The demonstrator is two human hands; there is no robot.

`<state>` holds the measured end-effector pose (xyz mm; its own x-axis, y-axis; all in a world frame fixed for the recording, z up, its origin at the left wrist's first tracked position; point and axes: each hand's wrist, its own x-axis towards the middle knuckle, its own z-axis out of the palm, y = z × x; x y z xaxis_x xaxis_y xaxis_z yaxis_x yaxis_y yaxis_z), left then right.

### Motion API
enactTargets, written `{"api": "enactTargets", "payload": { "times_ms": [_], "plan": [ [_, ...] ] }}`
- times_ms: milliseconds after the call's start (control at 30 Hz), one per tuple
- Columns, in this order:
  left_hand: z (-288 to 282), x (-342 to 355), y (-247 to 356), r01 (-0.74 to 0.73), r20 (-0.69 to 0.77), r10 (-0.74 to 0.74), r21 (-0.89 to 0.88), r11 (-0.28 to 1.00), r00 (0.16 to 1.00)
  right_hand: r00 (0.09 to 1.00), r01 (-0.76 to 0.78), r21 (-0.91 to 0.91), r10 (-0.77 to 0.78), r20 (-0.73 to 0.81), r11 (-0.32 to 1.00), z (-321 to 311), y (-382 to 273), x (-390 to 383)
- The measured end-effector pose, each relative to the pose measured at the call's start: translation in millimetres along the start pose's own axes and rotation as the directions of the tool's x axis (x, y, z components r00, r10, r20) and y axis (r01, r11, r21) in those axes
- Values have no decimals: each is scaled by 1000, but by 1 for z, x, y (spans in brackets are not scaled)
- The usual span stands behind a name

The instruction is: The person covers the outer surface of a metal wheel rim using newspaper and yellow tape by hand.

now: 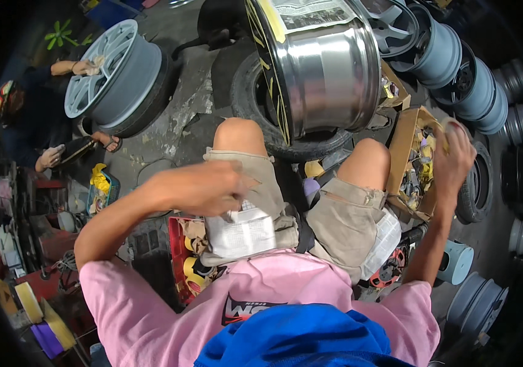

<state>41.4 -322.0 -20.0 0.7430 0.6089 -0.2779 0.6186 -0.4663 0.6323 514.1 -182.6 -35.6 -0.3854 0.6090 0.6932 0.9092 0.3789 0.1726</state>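
Observation:
My left hand hangs above my left thigh, over a folded newspaper sheet on my lap. Motion smears its fingers. My right hand is raised at the right, above a cardboard box of crumpled scraps. Its fingers close around what looks like a roll of tape. Ahead of my knees, a polished wheel rim rests on a black tire. Yellow tape strips mark its dark face, and newspaper covers its upper edge.
A co-worker's hand touches a grey rim at the far left. Grey rims line the right, near a standing tire. A red crate with tape rolls sits by my left hip; a light-blue container stands at the right.

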Motion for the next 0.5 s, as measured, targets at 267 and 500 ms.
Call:
{"api": "enactTargets", "payload": {
  "times_ms": [267, 500],
  "plan": [
    [-130, -29, 38, -103, -479, -34, -256, 961, 877, 634, -526, 187, 235, 737, 830, 93, -10, -274],
    [-179, 108, 98, -344, -485, 286, -32, 938, 826, 291, -908, 80, 479, 828, 412, 157, -4, -373]
  ]
}}
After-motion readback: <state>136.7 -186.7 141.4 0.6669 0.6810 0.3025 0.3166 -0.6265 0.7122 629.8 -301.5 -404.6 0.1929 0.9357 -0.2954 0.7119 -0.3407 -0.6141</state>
